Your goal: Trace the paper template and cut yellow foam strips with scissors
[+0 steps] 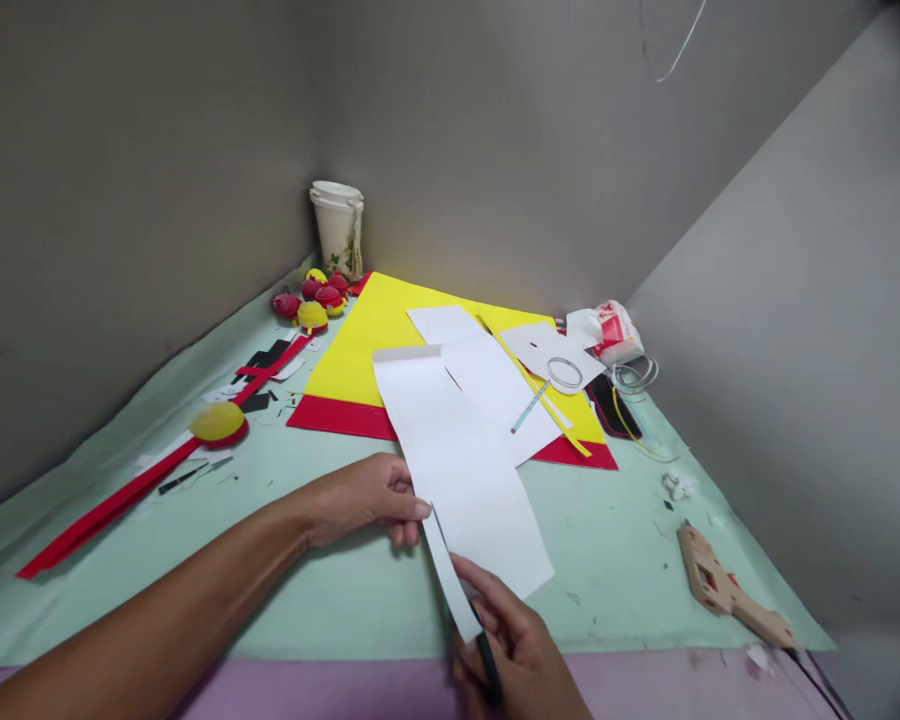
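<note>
- The left hand (390, 499) pinches the white paper (465, 450) at its left edge, thumb on top.
- The right hand (516, 632) grips black-handled scissors (489, 670) at a partly cut strip (444, 572).
- The paper's far end overlaps the yellow sheet (352, 360).
- A glue gun (709, 578) lies well to the right.

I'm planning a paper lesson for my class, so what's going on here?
Someone is cutting a white paper sheet: the left hand pinches its edge, and the right hand holds black-handled scissors. A narrow strip is partly cut along that edge. Beyond lies a yellow sheet; a glue gun rests to the right.
</note>
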